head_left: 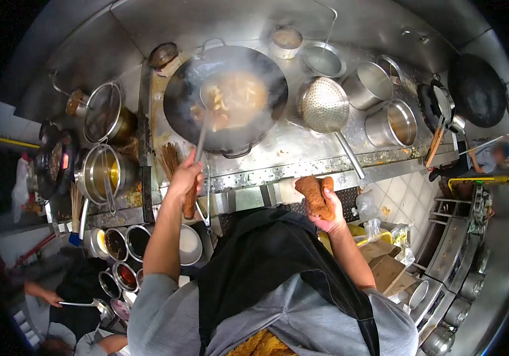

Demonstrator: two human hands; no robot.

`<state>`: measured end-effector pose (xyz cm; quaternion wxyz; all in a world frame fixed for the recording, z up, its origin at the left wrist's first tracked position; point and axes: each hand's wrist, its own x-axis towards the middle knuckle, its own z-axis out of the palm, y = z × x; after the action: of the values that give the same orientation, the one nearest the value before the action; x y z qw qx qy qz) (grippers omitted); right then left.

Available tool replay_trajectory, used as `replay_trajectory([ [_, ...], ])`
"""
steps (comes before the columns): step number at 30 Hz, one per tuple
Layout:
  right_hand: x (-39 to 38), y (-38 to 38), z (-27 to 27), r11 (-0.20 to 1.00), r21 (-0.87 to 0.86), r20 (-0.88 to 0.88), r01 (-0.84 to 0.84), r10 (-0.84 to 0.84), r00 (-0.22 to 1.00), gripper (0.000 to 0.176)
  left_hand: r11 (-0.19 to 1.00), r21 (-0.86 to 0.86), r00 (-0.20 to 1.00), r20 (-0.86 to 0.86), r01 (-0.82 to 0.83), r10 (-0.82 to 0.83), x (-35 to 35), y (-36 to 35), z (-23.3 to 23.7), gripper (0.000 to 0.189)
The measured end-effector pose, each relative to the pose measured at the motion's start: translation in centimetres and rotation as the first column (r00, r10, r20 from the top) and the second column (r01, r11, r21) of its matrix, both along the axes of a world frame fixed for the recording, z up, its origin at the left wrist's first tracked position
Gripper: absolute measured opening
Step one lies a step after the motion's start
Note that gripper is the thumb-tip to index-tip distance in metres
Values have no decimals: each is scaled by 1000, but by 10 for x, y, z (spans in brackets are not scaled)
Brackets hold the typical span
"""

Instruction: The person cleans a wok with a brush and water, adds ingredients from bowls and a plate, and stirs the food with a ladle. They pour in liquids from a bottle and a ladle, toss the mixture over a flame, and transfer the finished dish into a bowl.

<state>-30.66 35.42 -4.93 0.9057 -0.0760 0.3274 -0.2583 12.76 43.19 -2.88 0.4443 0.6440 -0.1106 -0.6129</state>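
My left hand (187,177) is closed around the handle of a long ladle (201,139), its brown wooden end sticking out below my fist. The ladle's head reaches into a black wok (178,98), where pale pieces (235,99) lie in steaming brownish liquid. Steam blurs the ladle's bowl. On the other side, my right hand (330,215) grips a folded brown cloth (315,197) in front of the stove edge, apart from the wok. A bamboo brush (170,159) rests just left of my left hand.
A perforated strainer (324,105) lies right of the wok, near metal pots (388,124). At left stand more pots (97,178) and several seasoning containers (116,244). A co-worker's hand (50,296) holds a ladle at lower left; another person (485,160) is far right.
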Motion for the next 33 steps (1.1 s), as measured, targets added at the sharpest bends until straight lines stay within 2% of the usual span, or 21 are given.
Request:
replay_trajectory([
  [1, -1, 3, -2, 1000, 0, 1, 0, 0, 1000, 52, 1000, 0, 1000, 1, 0, 0, -6, 7, 0, 55],
  [2, -1, 5, -6, 1000, 9, -26, 21, -21, 999, 52, 987, -30, 913, -385, -157, 133, -12, 14, -1, 53],
  [3, 0, 7, -7, 999, 17, -53, 41, -40, 998, 52, 951, 2, 668, -711, -310, 219, -17, 20, 0, 52],
  [7, 7, 9, -4, 1000, -1, -113, 17, -17, 993, 52, 913, -7, 544, -805, -408, 237, -46, 40, 17, 53],
  [9, 12, 7, 6, 998, 26, -135, -50, 53, 989, 52, 961, -137, 887, -432, -242, 161, -61, 48, 40, 55],
  [10, 16, 7, 9, 998, 27, -134, -53, 56, 989, 52, 963, -192, 948, -294, -187, 125, -65, 52, 40, 59],
  [11, 20, 7, 13, 999, 6, -137, -49, 50, 989, 51, 963, -192, 947, -293, -192, 131, -64, 55, 39, 59],
  [13, 21, 6, 8, 998, -15, -135, -55, 52, 989, 51, 970, -236, 995, 75, -51, 70, -63, 60, 41, 66],
  [15, 19, 2, -5, 990, -36, -54, -135, 133, 990, 52, 977, -208, 986, 144, -54, 85, -61, 61, 51, 68],
  [18, 28, 4, -5, 992, -30, -234, -120, 110, 966, 55, 987, -163, 898, 432, -9, 79, -57, 64, 49, 67],
  [19, 28, 1, -9, 990, -34, -230, -140, 129, 965, 55, 986, -167, 894, 436, -28, 99, -54, 65, 43, 67],
  [21, 28, -5, -31, 966, -117, -296, -232, 189, 936, 55, 986, -33, 513, 857, 164, -57, -51, 66, 30, 68],
  [22, 30, -8, -46, 950, -168, -370, -265, 188, 910, 52, 970, -168, 420, 904, 176, 80, -56, 65, 24, 68],
  [23, 31, -12, -65, 945, -170, -360, -278, 202, 911, 52, 973, -165, 409, 909, 163, 86, -59, 63, 20, 68],
  [25, 32, -23, -113, 658, -488, -644, -573, 171, 745, 51, 958, 286, 419, 868, 20, -268, -75, 52, 27, 66],
  [26, 34, -28, -131, 538, -571, -646, -620, 171, 744, 60, 984, 175, 290, 940, 46, -180, -74, 57, -3, 65],
  [27, 37, -31, -131, 533, -574, -641, -622, 180, 746, 60, 984, 177, 286, 941, 35, -180, -83, 57, 0, 65],
  [29, 38, -32, -131, 267, -374, -922, -888, -8, 386, 67, 987, -111, 707, 689, -113, 158, -107, 58, 2, 64],
  [30, 36, -32, -147, 325, -370, -914, -870, 44, 404, 67, 962, -157, 840, 470, -225, 273, -124, 61, 20, 64],
  [31, 33, -32, -160, 304, -366, -912, -880, 69, 403, 67, 957, -143, 831, 475, -253, 291, -134, 71, 28, 64],
  [33, 32, -35, -180, 273, -486, -860, -830, 19, 510, 66, 814, -318, 864, -36, -486, 502, -155, 107, 42, 67],
])
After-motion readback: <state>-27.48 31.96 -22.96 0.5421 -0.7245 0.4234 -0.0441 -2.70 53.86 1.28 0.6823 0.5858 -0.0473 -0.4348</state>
